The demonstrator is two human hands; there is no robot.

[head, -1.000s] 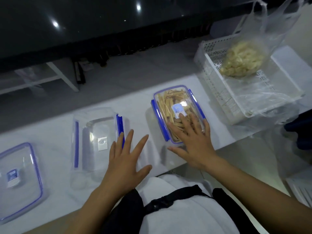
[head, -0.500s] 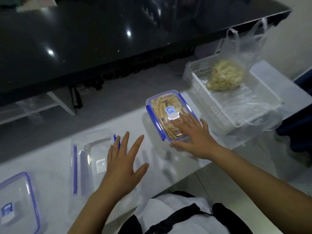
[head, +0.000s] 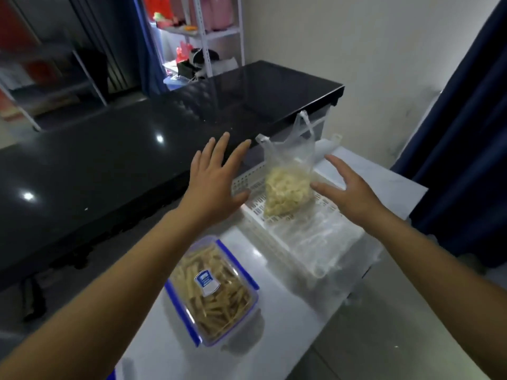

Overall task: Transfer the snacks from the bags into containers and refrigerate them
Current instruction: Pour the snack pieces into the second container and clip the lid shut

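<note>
A clear plastic bag of pale yellow snacks (head: 286, 192) stands upright in a white perforated basket (head: 248, 179) on the white counter. My left hand (head: 212, 182) hovers to the left of the bag, fingers spread, holding nothing. My right hand (head: 347, 192) hovers to the right of the bag, also spread and empty. Neither hand touches the bag. Nearer to me sits a closed clear container with blue clips (head: 212, 290), filled with stick-shaped snacks.
A glossy black table (head: 109, 165) runs along the far side of the white counter (head: 288, 303). A dark blue curtain (head: 466, 160) hangs at the right. Metal shelving (head: 214, 31) with pink and red items stands at the back. An empty plastic bag (head: 315, 242) lies in the basket's near half.
My right hand left the closed container's lid and both hands rose toward the bag in the basket. The view swung right; the empty container and loose lid dropped out of sight.
</note>
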